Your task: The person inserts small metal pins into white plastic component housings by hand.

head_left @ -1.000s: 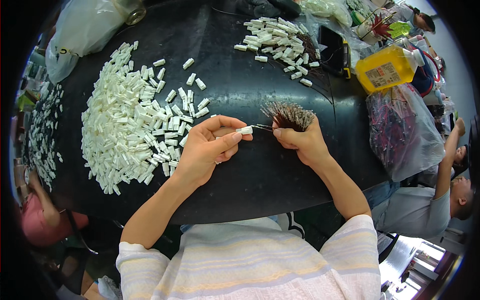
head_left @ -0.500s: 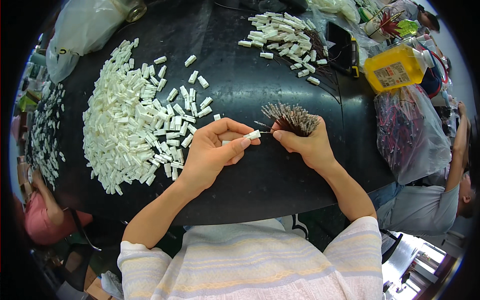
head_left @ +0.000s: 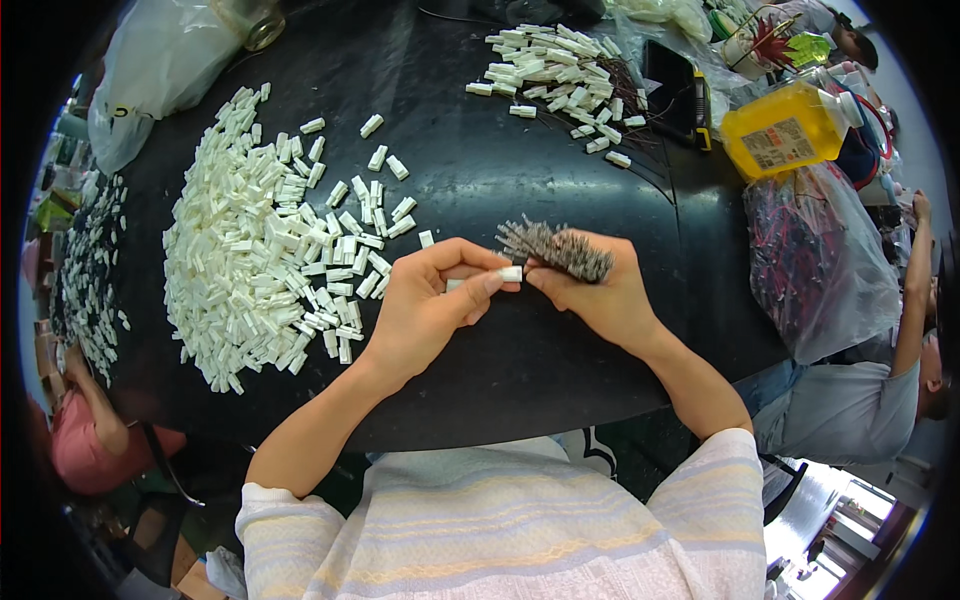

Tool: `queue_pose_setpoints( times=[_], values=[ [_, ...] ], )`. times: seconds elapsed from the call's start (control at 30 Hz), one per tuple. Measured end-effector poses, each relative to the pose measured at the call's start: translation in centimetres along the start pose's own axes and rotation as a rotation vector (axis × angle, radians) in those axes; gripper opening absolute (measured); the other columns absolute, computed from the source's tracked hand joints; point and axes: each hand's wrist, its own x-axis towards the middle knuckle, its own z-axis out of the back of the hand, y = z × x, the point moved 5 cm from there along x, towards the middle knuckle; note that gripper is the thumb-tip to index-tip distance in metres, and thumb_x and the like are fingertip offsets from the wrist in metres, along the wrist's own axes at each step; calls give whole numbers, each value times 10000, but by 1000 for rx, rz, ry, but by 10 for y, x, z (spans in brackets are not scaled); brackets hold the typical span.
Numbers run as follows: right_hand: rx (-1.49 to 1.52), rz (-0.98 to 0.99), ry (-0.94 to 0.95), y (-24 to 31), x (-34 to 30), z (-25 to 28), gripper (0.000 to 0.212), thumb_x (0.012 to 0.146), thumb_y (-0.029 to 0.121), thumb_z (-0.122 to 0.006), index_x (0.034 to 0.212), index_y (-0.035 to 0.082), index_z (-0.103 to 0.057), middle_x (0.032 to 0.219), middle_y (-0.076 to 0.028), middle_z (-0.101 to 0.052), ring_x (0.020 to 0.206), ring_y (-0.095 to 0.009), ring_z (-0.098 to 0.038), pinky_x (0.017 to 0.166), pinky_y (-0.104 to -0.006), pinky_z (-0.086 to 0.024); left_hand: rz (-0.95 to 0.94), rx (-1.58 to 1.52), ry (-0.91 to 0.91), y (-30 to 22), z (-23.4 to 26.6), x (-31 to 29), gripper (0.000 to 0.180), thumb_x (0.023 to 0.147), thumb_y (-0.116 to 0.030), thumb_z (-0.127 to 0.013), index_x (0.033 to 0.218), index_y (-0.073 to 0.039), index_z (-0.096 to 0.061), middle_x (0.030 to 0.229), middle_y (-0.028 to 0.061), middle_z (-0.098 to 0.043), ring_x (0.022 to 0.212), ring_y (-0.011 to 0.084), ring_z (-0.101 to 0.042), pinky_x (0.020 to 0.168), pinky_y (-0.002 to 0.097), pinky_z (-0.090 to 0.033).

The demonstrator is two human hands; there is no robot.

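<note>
A white connector (head_left: 513, 273) is pinched in the left hand's (head_left: 428, 298) fingertips over the black table (head_left: 500, 385); at its 3 o'clock, the right hand (head_left: 612, 300) grips a wire bundle (head_left: 560, 250), its fingers obscuring any join. Around it: a connector pile (head_left: 240, 255) at 9, a wired heap (head_left: 553, 68) at 12, a yellow bottle (head_left: 785, 140) at 2, a clear bag (head_left: 820, 265) at 3.

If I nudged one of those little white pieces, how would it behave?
Probably light: the left hand pinches one white piece between thumb and finger. Likely stiff too, as those in the heap look straight-edged. Their boxy shape suggests they'd slide rather than roll.
</note>
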Motion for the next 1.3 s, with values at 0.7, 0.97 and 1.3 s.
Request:
queue_pose_setpoints(
  times=[0.7,0.97,1.3],
  values=[
    [-225,231,-312,65,86,135,191,795,178,-627,858,-1,-605,604,8,-537,395,-32,-359,368,-184,-240,91,-258,101,-1,10,-5,233,905,-204,-476,956,-12,-597,594,11,-445,446,46,-342,372,176,-231],
    [417,-56,-38,19,36,40,135,744,71,-601,843,-6,-551,487,45,-346,375,-32,-292,350,-195,-189,87,-280,88,-6,9,-6,273,882,-104,-482,1110,46,-500,659,-2,-438,509,46,-366,427,164,-265],
    [304,-103,17,-1,15,5,90,695,21,-663,753,22,-594,639,39,-525,562,-23,-441,482,-173,-326,31,-260,11,-3,14,0,182,799,-59,-614,954,18,-558,730,31,-567,537,22,-414,438,146,-283]
  ],
)
